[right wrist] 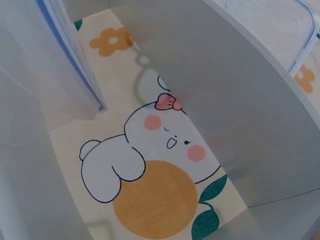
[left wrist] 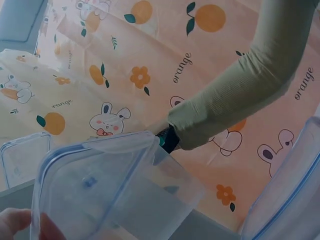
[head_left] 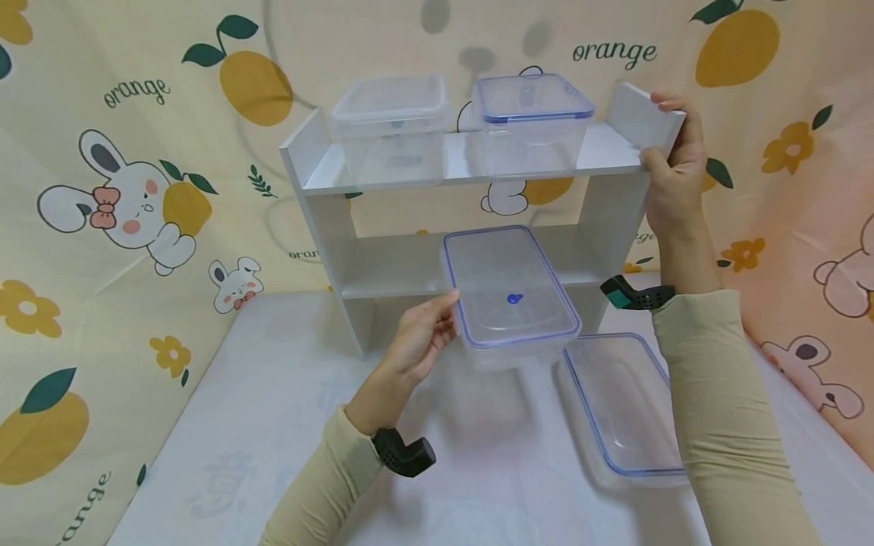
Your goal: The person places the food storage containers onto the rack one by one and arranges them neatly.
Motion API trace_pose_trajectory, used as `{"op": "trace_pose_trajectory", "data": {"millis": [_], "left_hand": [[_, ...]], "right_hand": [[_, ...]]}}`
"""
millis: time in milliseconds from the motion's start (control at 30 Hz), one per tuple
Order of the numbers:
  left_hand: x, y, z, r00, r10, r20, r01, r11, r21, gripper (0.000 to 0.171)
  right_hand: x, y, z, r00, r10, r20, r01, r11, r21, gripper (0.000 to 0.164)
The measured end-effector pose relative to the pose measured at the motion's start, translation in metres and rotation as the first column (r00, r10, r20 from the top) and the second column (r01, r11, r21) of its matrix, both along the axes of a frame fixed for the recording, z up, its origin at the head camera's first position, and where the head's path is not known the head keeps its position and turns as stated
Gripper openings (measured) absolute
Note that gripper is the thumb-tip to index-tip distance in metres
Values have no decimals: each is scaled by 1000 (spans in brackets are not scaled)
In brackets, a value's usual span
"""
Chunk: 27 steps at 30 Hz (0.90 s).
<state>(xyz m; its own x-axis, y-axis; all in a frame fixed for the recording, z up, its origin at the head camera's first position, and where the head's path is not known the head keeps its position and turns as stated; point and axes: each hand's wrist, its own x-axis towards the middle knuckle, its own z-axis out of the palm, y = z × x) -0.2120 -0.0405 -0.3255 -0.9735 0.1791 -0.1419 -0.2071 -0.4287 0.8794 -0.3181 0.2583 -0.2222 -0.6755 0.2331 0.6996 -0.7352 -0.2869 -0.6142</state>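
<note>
My left hand (head_left: 425, 337) holds a clear plastic food container (head_left: 508, 288) by its left edge, thumb on the lid side. The container has a blue-edged lid with a small blue valve and hangs tilted in front of a white shelf unit (head_left: 403, 262), at its middle level. In the left wrist view, fingertips (left wrist: 15, 222) grip the edge of the same container (left wrist: 90, 182). My right hand (head_left: 683, 167) grips the top of the shelf's right side panel (head_left: 635, 117). The right wrist view shows shelf boards (right wrist: 240, 110) but no right hand.
On the top board stand a frosted-lid container (head_left: 391, 129) and a blue-rimmed container (head_left: 534, 125). Another blue-rimmed container (head_left: 624, 402) lies on the white tabletop (head_left: 273, 425), partly behind my right sleeve. A patterned cloth (head_left: 225, 189) hangs behind the shelf.
</note>
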Motion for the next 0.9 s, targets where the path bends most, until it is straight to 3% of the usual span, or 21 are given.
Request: {"op": "trace_pose_trajectory", "data": {"millis": [400,900], "left_hand": [[-5,2,5,999,46,-22,-47,998,-35,24],[-8,-4,8,998,-50,48,48,998,47,6]], "right_hand": [[0,0,0,1000,16,-8,-16,1000,-6,46],[-1,0,0,1000,1,-8,-1,1000,-1,46]]}}
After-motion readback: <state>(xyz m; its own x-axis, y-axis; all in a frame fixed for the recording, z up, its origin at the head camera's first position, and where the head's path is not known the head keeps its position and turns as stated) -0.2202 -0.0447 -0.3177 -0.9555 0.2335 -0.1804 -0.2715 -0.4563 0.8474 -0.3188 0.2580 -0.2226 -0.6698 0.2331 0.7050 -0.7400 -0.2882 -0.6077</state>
